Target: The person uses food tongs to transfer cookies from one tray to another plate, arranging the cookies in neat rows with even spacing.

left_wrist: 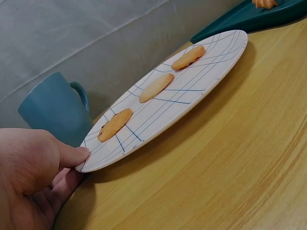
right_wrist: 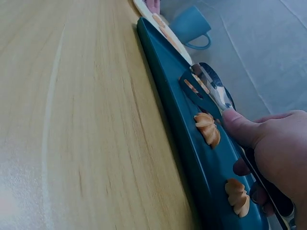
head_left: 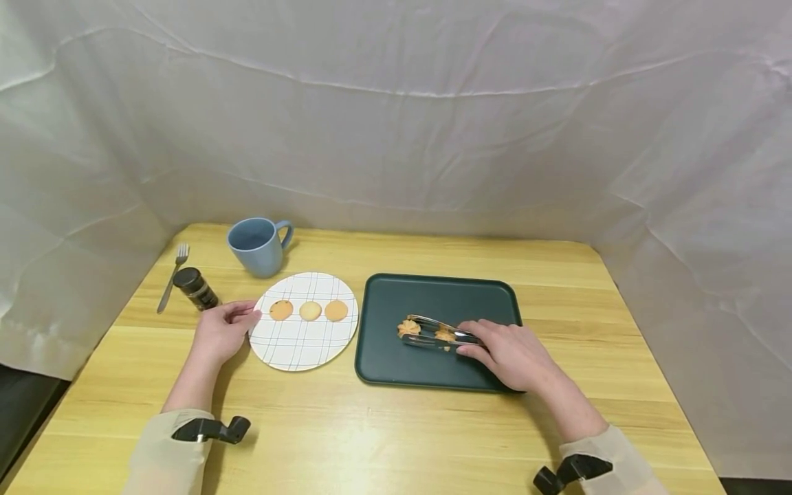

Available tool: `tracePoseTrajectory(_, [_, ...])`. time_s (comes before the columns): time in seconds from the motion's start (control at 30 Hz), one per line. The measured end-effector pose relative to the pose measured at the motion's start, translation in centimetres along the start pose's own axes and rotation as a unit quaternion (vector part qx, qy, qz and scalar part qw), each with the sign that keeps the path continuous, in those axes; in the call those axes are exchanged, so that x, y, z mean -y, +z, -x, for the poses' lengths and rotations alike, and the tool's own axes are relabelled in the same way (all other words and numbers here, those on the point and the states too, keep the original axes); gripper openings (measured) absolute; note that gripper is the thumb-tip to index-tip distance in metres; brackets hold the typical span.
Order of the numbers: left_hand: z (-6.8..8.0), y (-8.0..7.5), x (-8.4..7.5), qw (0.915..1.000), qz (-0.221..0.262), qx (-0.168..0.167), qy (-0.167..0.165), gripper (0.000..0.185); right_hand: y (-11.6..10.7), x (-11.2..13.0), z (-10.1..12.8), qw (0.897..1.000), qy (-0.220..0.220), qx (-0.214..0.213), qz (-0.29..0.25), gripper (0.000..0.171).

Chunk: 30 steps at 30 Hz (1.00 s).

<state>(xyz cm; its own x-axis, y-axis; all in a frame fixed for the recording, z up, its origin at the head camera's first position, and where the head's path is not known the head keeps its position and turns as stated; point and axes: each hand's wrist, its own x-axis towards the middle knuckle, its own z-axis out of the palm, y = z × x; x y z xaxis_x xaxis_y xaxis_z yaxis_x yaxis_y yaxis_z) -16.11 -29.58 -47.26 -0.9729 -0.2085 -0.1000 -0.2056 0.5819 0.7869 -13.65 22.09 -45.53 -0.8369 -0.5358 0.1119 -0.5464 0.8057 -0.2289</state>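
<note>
My left hand (head_left: 224, 332) pinches the left rim of a round white plate (head_left: 297, 353) with blue grid lines, thumb on top. Three flat round cookies lie in a row on it, a speckled cookie (left_wrist: 115, 125) closest to the hand. With my right hand (head_left: 510, 352) I grip metal serving tongs (head_left: 427, 341) low over a dark green tray (head_left: 427, 292). The tong ends stand on either side of a swirled cookie (head_left: 408, 328). Another swirled cookie (right_wrist: 207, 129) lies beneath the tongs, and a further swirled cookie (right_wrist: 237, 197) is by my fingers, hidden in the head view.
A blue mug (head_left: 256, 251) stands behind the plate. Left of the plate are a black-capped jar (head_left: 196, 287) and a fork (head_left: 173, 278). The wooden table (head_left: 371, 440) reaches grey-white cloth (head_left: 396, 151) at its back and sides.
</note>
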Motion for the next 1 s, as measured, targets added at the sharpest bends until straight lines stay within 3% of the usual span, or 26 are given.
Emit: tracePoseTrajectory(1.0, [-0.14, 0.02, 0.37, 1.0000, 0.003, -0.002, 0.006, 0.044, 0.23, -0.01, -0.68, 0.999, -0.024, -0.020, 0.021, 0.049])
